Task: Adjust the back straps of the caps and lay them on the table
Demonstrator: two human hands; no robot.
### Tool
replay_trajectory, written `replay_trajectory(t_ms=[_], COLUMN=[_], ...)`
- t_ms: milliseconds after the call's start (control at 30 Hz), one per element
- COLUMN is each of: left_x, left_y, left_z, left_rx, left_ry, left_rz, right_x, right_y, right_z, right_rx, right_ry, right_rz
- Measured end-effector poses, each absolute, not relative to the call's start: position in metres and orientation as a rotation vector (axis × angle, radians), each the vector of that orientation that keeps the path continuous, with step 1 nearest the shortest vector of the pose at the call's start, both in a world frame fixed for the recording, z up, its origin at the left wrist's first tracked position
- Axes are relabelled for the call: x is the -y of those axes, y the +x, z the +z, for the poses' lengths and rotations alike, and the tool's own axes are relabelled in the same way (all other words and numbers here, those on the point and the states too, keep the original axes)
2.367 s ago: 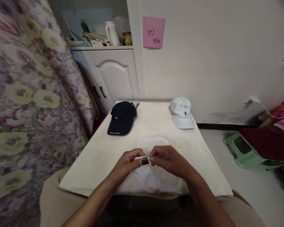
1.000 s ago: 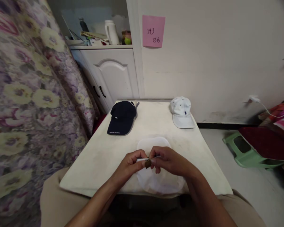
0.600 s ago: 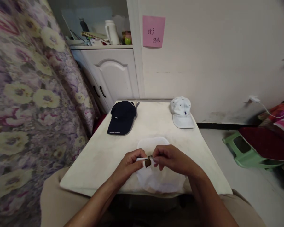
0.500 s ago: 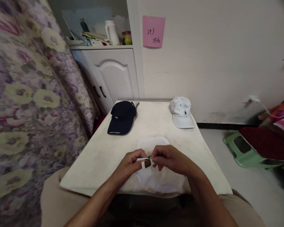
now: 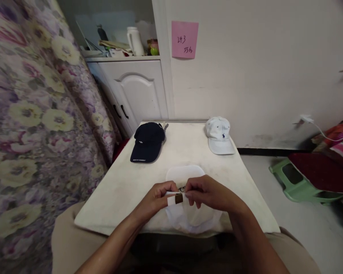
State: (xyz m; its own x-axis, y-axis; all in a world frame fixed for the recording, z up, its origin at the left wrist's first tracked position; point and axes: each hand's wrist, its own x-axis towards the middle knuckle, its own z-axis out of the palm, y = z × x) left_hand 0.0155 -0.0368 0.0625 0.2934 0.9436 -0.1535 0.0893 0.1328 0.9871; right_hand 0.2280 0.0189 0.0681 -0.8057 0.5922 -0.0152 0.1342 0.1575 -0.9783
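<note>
Three caps lay on the table (image 5: pixel 122 182): one navy cap (image 5: pixel 147 141), one far white cap (image 5: pixel 219 135) and a third cap (image 5: pixel 185 173) under my hands. The single pink note (image 5: pixel 184 39) read "243". My left hand (image 5: pixel 157 198) and right hand (image 5: pixel 208 192) pinched the third cap's strap (image 5: pixel 170 200) at its brown buckle (image 5: pixel 179 198), which sat lower and more level than a moment before.

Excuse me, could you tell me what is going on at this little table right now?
A seated person is working on a white cap lying at the near edge of the table. The left hand and right hand both pinch its strap, meeting at a small brown buckle held just above the cap. Farther back, a navy cap lies on the left and a pale cap on the right, both untouched.
</note>
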Motion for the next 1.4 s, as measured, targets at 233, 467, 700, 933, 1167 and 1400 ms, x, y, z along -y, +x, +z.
replay_trajectory(t_ms=[233,467,700,933,1167,1400], left_x=[0.036,0.036,0.037,0.038,0.039,0.038], left_y=[0.012,0.015,0.017,0.017,0.015,0.011], left_z=[0.064,0.063,0.067,0.067,0.067,0.066], left_rx=[-1.121,-1.112,-1.165,-1.133,-1.156,-1.151], left_ry=[1.303,1.308,1.319,1.325,1.303,1.277], left_rz=[0.822,0.816,0.805,0.77,0.78,0.775], right_x=[-0.021,-0.019,-0.02,-0.018,-0.02,-0.026], right_y=[0.237,0.237,0.234,0.233,0.236,0.255], right_z=[0.071,0.073,0.072,0.073,0.072,0.077], right_rx=[2.05,2.063,2.066,2.11,2.096,2.096], right_ry=[-0.727,-0.75,-0.719,-0.749,-0.72,-0.64], right_rz=[1.767,1.741,1.764,1.704,1.771,1.868])
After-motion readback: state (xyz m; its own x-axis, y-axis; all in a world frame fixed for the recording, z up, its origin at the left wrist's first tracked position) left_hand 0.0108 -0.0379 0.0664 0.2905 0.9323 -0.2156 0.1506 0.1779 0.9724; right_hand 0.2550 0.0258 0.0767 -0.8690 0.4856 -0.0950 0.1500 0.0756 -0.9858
